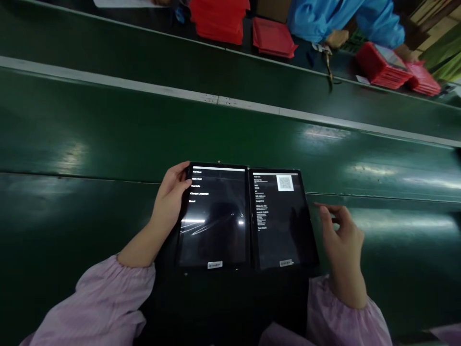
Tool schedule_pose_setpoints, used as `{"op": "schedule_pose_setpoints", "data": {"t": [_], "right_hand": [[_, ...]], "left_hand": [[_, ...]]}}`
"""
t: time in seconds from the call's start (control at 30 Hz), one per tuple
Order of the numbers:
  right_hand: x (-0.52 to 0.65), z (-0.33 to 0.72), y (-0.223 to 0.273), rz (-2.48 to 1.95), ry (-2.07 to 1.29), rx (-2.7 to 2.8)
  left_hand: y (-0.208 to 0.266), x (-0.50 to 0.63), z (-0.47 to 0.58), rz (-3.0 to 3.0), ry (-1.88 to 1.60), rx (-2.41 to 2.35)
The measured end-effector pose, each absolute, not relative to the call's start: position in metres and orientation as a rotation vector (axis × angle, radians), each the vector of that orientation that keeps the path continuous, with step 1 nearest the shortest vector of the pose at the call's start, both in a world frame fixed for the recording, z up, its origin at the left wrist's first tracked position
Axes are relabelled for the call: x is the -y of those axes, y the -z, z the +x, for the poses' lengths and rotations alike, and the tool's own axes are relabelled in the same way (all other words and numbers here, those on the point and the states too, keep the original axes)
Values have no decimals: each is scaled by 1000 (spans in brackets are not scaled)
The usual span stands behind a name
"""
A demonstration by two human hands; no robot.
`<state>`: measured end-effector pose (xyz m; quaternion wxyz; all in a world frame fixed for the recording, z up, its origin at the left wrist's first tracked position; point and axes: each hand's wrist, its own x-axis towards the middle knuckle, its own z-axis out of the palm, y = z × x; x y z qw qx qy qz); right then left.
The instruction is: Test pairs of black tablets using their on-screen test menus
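Note:
Two tablets lie side by side, screens up and lit. The left tablet shows a short white-text menu on black, with a small barcode label at its lower edge. My left hand grips its upper left edge, thumb on the front and the other fingers at the side. On the right tablet there is a list of small text and a QR code; it too bears a label at the bottom. My right hand hovers just past its right edge, holding nothing, index finger stretched toward the tablet and the other fingers loosely bent.
A green work surface spreads around the tablets, crossed by a pale metal strip. Beyond it are stacks of red sleeves, a flat red packet and a red-wrapped pile. A person in blue sleeves works there.

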<state>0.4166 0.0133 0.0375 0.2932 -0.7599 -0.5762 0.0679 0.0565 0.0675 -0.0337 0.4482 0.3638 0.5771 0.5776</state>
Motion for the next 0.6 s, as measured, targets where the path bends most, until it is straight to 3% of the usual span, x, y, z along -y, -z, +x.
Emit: {"op": "schedule_pose_setpoints", "data": {"t": [0.07, 0.27, 0.47, 0.6], "right_hand": [[-9, 401, -46, -1837, -75, 1778], [-2, 359, -55, -1151, -468, 2205], [-4, 350, -50, -1071, -551, 2381], [-5, 367, -48, -1282, -361, 2265]], "left_hand": [[33, -68, 57, 872, -1432, -1433], [36, -67, 59, 855, -1455, -1432], [38, -68, 55, 899, -1444, -1369], [39, -68, 54, 926, -1443, -1328]]}}
